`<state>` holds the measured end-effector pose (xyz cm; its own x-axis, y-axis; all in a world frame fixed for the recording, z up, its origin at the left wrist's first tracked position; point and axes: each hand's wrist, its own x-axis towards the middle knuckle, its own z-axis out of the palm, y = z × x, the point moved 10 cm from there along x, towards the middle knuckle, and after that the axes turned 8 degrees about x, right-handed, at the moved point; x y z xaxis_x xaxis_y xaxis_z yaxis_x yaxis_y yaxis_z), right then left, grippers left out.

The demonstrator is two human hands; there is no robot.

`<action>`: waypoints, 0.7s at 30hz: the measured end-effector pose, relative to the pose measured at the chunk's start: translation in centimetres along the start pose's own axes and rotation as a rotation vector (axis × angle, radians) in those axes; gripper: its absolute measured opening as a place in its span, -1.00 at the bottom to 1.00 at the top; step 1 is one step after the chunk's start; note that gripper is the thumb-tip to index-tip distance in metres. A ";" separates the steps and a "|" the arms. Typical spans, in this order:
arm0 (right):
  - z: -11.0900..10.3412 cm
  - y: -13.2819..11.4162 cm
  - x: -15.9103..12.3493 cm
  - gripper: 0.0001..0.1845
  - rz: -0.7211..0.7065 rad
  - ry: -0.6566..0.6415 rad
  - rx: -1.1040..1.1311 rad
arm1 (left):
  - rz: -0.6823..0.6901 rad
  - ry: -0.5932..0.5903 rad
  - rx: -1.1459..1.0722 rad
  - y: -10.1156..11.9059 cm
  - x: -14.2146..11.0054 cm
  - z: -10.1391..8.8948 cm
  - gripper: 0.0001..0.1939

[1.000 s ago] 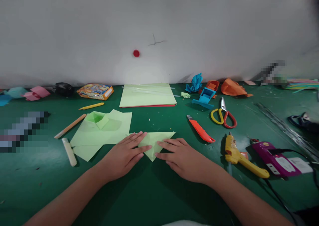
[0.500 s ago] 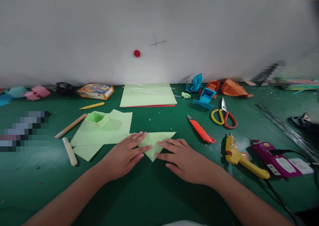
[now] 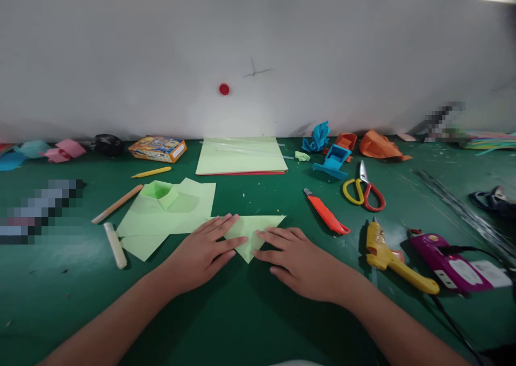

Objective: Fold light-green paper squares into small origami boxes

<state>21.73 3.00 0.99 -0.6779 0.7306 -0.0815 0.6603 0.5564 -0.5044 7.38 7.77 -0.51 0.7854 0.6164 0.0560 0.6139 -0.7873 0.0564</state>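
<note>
A light green paper point(image 3: 246, 226), folded into a triangle with its point towards me, lies on the green table. My left hand point(image 3: 209, 250) rests flat on its left side, fingers stretched out. On the right side lies my right hand point(image 3: 294, 258), palm down with the fingers spread. Both hands press the paper and hide parts of it; neither grips anything. Left of them, more light green paper sheets point(image 3: 193, 210) carry a small folded green paper ring point(image 3: 161, 194).
A red utility knife point(image 3: 326, 213), scissors point(image 3: 365, 186), a yellow glue gun point(image 3: 387, 256) and a purple power strip point(image 3: 447, 261) lie on the right. Stacked paper point(image 3: 242, 159) and a colourful box point(image 3: 158, 148) sit at the back. A white stick point(image 3: 115, 246) lies left.
The whole view has shifted very slightly. Both hands stay on the folded paper in the same pose, and nothing else has visibly moved.
</note>
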 end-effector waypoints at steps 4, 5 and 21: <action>0.0 0.1 0.0 -0.52 0.004 -0.001 0.001 | -0.063 -0.033 -0.015 -0.6 0.0 0.4 -0.58; 0.0 0.1 0.0 -0.52 0.005 -0.001 0.000 | -0.060 -0.055 -0.026 -0.7 0.0 0.5 -0.58; -0.5 0.1 0.0 -0.56 0.009 0.032 0.021 | -0.133 -0.048 0.103 -2.2 -1.1 0.2 -0.32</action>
<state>21.95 3.28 1.38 -0.6608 0.7483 -0.0586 0.6593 0.5413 -0.5217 5.19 8.78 -0.86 0.6979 0.7162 0.0075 0.7158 -0.6970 -0.0426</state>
